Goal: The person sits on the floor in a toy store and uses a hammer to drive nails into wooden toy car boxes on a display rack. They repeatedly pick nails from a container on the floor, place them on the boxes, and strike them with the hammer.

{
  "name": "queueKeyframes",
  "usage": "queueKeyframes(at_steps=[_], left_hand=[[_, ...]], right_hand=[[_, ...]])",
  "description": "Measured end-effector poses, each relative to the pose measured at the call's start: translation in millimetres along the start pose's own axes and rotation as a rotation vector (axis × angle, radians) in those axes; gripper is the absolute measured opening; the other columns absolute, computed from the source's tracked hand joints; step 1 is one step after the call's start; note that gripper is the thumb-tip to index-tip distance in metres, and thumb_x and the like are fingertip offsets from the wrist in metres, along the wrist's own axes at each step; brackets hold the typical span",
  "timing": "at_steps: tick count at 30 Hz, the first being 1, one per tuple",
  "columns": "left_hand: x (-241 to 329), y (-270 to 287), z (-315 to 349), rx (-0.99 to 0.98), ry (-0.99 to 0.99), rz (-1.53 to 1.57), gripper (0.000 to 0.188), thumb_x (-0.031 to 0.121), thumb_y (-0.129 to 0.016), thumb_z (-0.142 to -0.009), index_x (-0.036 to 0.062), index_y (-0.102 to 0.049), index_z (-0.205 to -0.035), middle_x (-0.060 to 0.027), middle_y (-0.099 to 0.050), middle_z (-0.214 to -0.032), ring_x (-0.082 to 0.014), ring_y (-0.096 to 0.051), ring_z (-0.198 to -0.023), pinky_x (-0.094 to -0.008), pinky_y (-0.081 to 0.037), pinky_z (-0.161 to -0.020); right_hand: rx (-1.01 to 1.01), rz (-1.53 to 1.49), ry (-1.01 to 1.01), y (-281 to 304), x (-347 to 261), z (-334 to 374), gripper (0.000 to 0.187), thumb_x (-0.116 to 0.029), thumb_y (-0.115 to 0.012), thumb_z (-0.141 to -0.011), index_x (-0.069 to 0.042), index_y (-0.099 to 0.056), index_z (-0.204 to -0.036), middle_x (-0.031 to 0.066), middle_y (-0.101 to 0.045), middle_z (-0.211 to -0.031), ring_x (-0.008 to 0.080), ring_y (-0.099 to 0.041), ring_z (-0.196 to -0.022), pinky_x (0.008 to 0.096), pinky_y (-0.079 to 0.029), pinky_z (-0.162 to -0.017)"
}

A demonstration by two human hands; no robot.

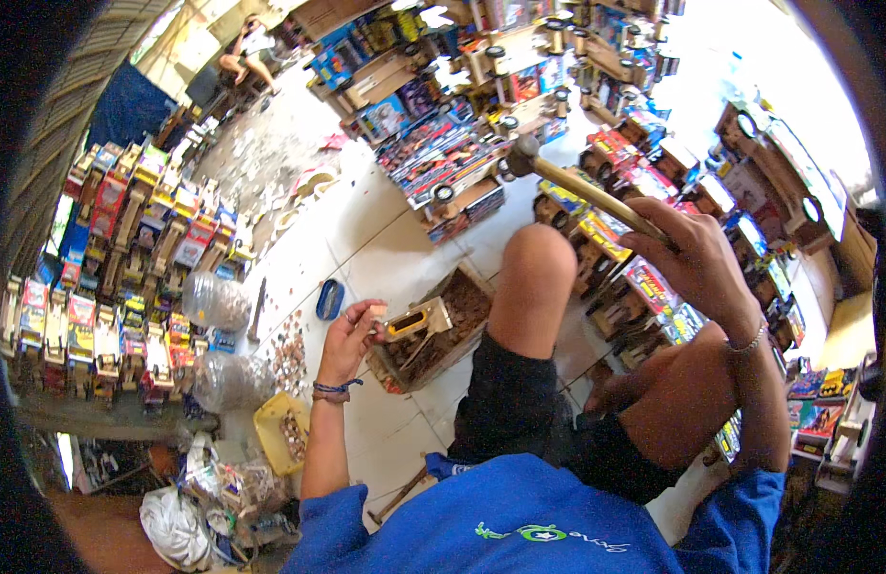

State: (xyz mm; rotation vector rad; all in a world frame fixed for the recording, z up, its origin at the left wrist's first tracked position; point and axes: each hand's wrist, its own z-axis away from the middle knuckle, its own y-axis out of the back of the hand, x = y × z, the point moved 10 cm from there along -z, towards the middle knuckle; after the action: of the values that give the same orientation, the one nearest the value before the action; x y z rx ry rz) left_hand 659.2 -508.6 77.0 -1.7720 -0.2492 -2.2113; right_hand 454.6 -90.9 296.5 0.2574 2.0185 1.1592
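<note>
Head view: left hand (352,337) pinched the yellow-and-tan wooden piece (420,320) by its left end, over the box's (406,384) upper-left edge, likely light, stiff, splittable, best held by its sides; right hand (697,256) gripped the hammer (596,197), probably head-heavy, by its handle.

Stacked toy trucks (433,158) crowd the top centre of the frame, a person (254,48) sits upper left beyond a dark blue sheet (127,107), and a white bag (173,529) lies lower left
</note>
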Motion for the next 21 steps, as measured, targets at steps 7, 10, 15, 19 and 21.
queueKeyframes(at_steps=[7, 10, 15, 19, 21], left_hand=[[127.7, -236.7, -84.5, -0.441, -0.236, -0.135, 0.018, 0.023, -0.066, -0.102, 0.006, -0.063, -0.108, -0.0032, -0.067, -0.089, -0.0073, -0.059, -0.07, -0.0228, -0.052, -0.063], [127.1, -330.8, -115.5, -0.575, -0.229, -0.14, 0.022, 0.028, -0.066, -0.102, 0.0069, -0.065, -0.106, 0.0021, -0.063, -0.082, -0.0045, -0.058, -0.066, -0.0195, -0.048, -0.059], [106.5, -442.0, -145.1, -0.81, -0.14, -0.081, 0.022, 0.026, -0.07, -0.099, 0.0075, -0.067, -0.11, 0.0036, -0.068, -0.092, -0.0022, -0.061, -0.075, -0.0176, -0.047, -0.062], [94.1, -501.0, -154.0, -0.913, -0.098, -0.028, 0.028, 0.027, -0.072, -0.097, 0.0046, -0.069, -0.113, -0.0033, -0.074, -0.101, -0.0098, -0.07, -0.092, -0.0246, -0.057, -0.076], [87.7, -521.8, -149.0, -0.974, -0.122, -0.072, 0.026, 0.025, -0.071, -0.098, 0.0029, -0.069, -0.112, -0.0046, -0.074, -0.1, -0.0103, -0.07, -0.09, -0.0253, -0.058, -0.076]], right_hand=[[0.297, -0.096, -0.08, 54.7, 25.0, 23.4, 0.032, -0.033, -0.071, -0.096, -0.008, -0.068, -0.115, 0.013, -0.062, -0.069, 0.0263, -0.059, -0.058, 0.0389, -0.045, -0.056], [0.37, -0.296, -0.195, 67.3, 51.7, 39.2, 0.03, -0.028, -0.069, -0.099, -0.004, -0.068, -0.116, 0.0062, -0.058, -0.066, 0.0065, -0.05, -0.059, 0.0296, -0.038, -0.052], [0.367, -0.45, -0.462, 62.8, 113.4, 63.8, 0.031, -0.03, -0.068, -0.1, -0.003, -0.065, -0.115, -0.0023, -0.061, -0.081, 0.0051, -0.052, -0.071, 0.0253, -0.043, -0.06], [0.359, -0.365, -0.62, 44.4, 169.0, 77.1, 0.038, -0.037, -0.075, -0.094, -0.002, -0.067, -0.106, -0.0019, -0.062, -0.081, 0.0069, -0.051, -0.071, 0.0274, -0.044, -0.06], [0.354, -0.633, -0.658, 23.4, 187.8, 90.8, 0.038, -0.038, -0.074, -0.095, -0.002, -0.069, -0.104, -0.004, -0.061, -0.082, 0.0061, -0.05, -0.07, 0.0261, -0.042, -0.059]])
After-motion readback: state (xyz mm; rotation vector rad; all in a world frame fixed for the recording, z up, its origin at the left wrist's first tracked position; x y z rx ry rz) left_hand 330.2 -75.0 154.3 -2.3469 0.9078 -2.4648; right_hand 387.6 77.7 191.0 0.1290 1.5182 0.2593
